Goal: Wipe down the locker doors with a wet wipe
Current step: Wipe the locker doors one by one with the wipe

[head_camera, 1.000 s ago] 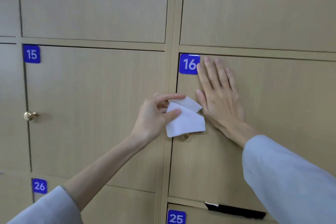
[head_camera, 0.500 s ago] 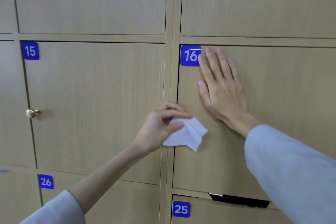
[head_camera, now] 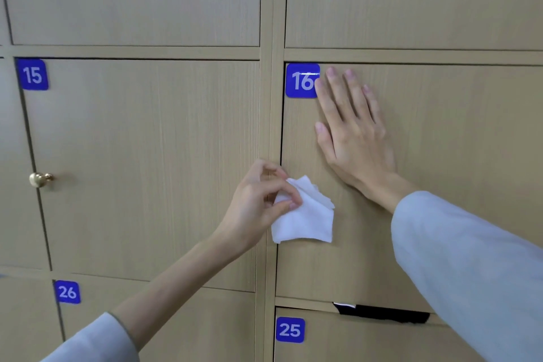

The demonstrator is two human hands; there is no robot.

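Observation:
A wall of light wooden lockers fills the view. My left hand (head_camera: 258, 203) pinches a folded white wet wipe (head_camera: 305, 217) between thumb and fingers, held against the left edge of locker door 16 (head_camera: 440, 141). The wipe hangs over the spot where this door's knob sat, so the knob is hidden. My right hand (head_camera: 349, 132) lies flat and open on door 16, fingers spread upward beside the blue number plate 16 (head_camera: 301, 80). Locker door 15 (head_camera: 147, 156) is to the left.
Door 15 has a brass knob (head_camera: 39, 179) at its left edge and a blue plate 15 (head_camera: 32, 74). Below are doors 26 (head_camera: 67, 291) and 25 (head_camera: 289, 329). A strip of black tape (head_camera: 382, 313) sticks along the top edge of door 25.
My left hand has slid the wipe downward along door 16's left edge and bunched it. My right hand stays flat on the door. The view has drifted upward slightly.

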